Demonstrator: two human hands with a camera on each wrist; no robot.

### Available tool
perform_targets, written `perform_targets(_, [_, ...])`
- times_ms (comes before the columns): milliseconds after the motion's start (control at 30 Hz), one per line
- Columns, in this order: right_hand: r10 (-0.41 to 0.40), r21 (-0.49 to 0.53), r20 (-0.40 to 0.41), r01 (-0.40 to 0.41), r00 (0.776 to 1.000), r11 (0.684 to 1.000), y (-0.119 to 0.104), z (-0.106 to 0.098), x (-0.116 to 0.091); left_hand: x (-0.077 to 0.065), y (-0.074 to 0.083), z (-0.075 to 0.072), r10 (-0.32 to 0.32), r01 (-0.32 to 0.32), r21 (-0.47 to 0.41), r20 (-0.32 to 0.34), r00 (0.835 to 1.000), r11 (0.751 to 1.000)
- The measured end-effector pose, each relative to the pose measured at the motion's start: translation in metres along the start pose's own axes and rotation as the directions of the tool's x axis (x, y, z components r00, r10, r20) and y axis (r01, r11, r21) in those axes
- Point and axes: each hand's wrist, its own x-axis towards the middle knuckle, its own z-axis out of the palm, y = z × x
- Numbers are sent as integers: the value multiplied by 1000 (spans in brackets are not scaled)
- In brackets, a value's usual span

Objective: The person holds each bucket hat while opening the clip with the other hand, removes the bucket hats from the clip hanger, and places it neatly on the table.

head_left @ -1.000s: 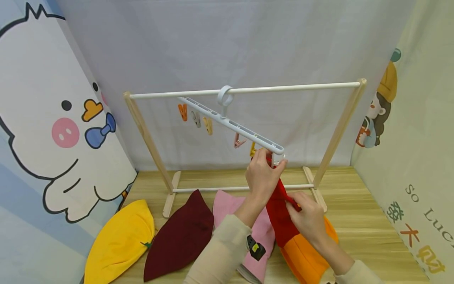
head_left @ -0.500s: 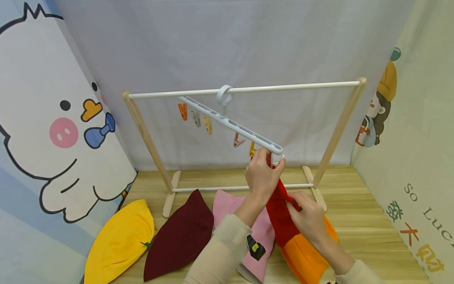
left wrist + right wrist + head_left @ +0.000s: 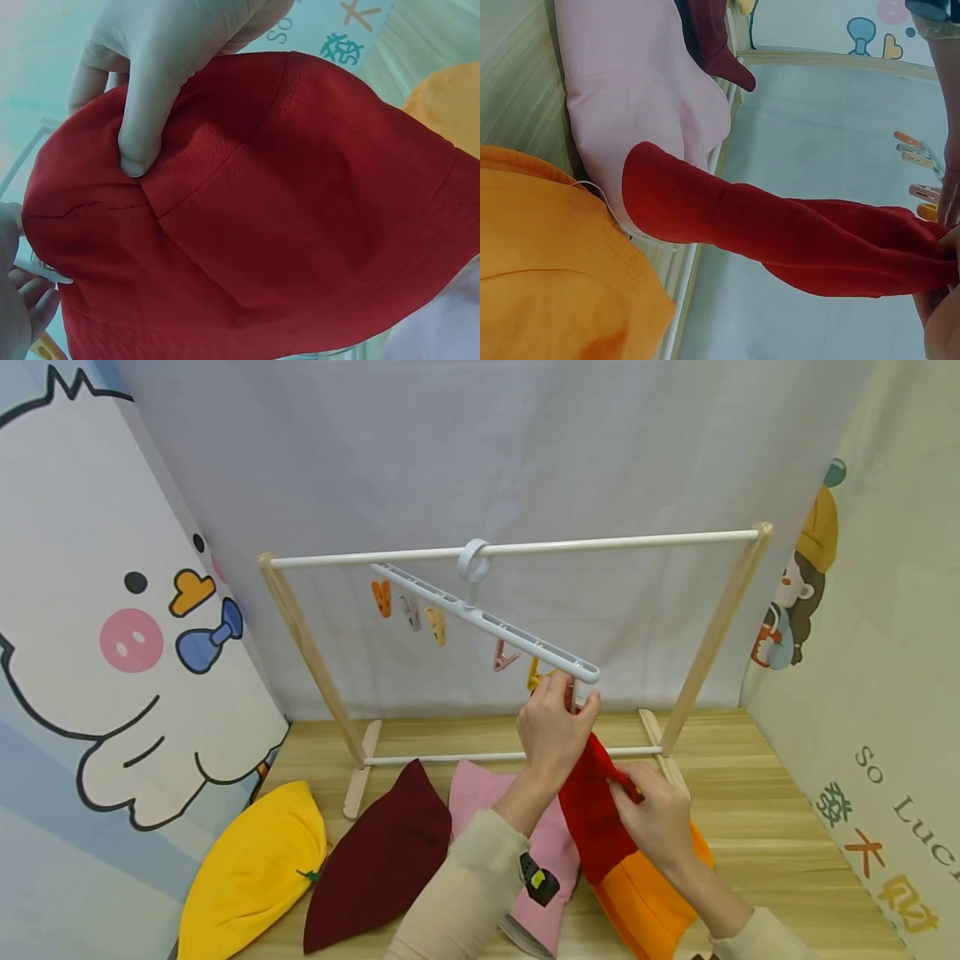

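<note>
In the head view a red bucket hat (image 3: 592, 810) hangs below the right end of a pale clip hanger (image 3: 487, 620). At that end my left hand (image 3: 553, 720) pinches a white clothespin (image 3: 46, 271), which in the left wrist view touches the hat's edge. My right hand (image 3: 658, 814) pinches the red hat, its thumb (image 3: 142, 135) pressed flat on the cloth. Whether the pin's jaws have cloth between them is hidden by the left fingers. Several other clothespins dangle from the hanger, among them an orange one (image 3: 382, 599) and a yellow one (image 3: 534, 675).
The hanger hooks over the white top bar (image 3: 637, 542) of a wooden-sided rack (image 3: 309, 652). Along the wooden table lie a yellow hat (image 3: 255, 868), a maroon hat (image 3: 382, 860), a pink hat (image 3: 551, 843) and an orange hat (image 3: 645, 902). Printed curtains stand at both sides.
The hanger's far end and its clothespins have shifted slightly left. My right hand has drawn a little to the right with the hat; the left hand stays at the white clothespin.
</note>
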Motion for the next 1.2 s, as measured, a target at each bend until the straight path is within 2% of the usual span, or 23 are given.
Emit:
perform_targets(667, [47,63,-5,-47,999,997,-1,-2,0,3,-3,-1,22,-22,-24,5,1000,999])
perform_targets(867, [21,47,-12,-20,1000,999,0,-2,0,4,-3,-1,19,-19,-21,1,1000,1000])
perform_targets(1200, [56,56,14,-57,998,997,0,-4,-4,4,-3,-1,12,-12,-30,-2,1000,999])
